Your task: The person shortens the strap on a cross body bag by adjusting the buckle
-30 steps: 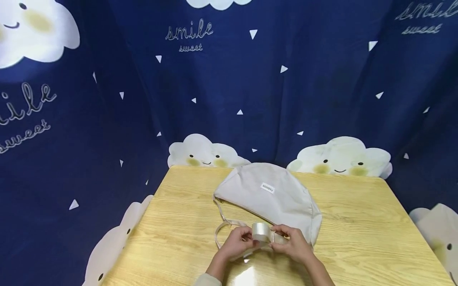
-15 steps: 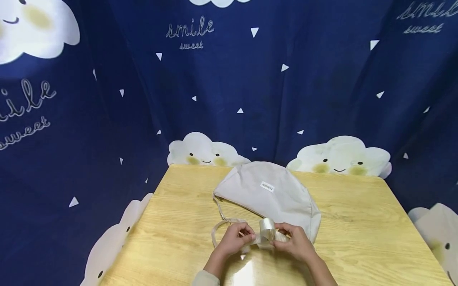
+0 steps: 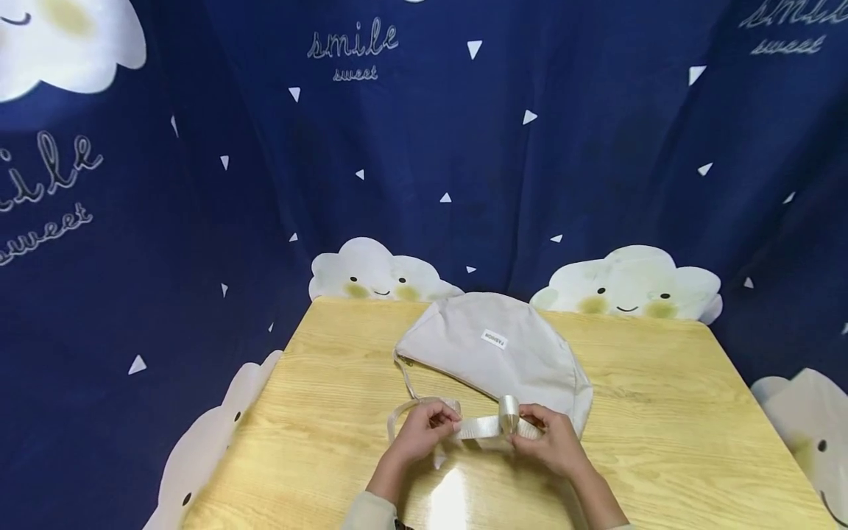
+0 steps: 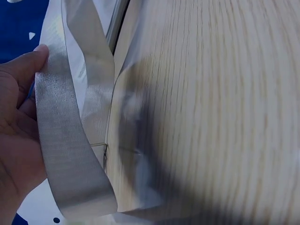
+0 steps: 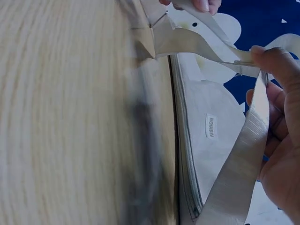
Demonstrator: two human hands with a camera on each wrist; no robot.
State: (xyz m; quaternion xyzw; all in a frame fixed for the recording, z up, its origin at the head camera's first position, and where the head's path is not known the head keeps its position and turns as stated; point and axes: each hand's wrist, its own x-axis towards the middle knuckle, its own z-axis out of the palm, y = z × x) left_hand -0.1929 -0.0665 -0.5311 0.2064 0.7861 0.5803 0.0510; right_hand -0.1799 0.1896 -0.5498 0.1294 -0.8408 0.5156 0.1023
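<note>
A light grey half-moon bag [image 3: 490, 361] with a "FASHION" label lies on the wooden table, its zipper edge towards me. My left hand [image 3: 424, 430] pinches the bag's flat webbing strap [image 3: 478, 427] between thumb and fingers. To its right, my right hand [image 3: 546, 438] pinches the same strap, where a loop of it stands up. In the right wrist view a slim metal edge, apparently a strap slider [image 5: 265, 78], shows by the right thumb. A thin wire-like ring [image 4: 104, 149] joins the strap lower down in the left wrist view. The left fingertips are partly behind the strap.
The wooden table [image 3: 662, 412] extends to both sides of the bag. A thinner strap end [image 3: 405, 379] trails from the bag's left corner. A dark blue curtain [image 3: 411, 147] with clouds and triangles hangs behind the table.
My hands have drawn slightly apart, the left one moving left. The strap between them has lengthened into a flat stretch, and the standing loop has narrowed and shifted right.
</note>
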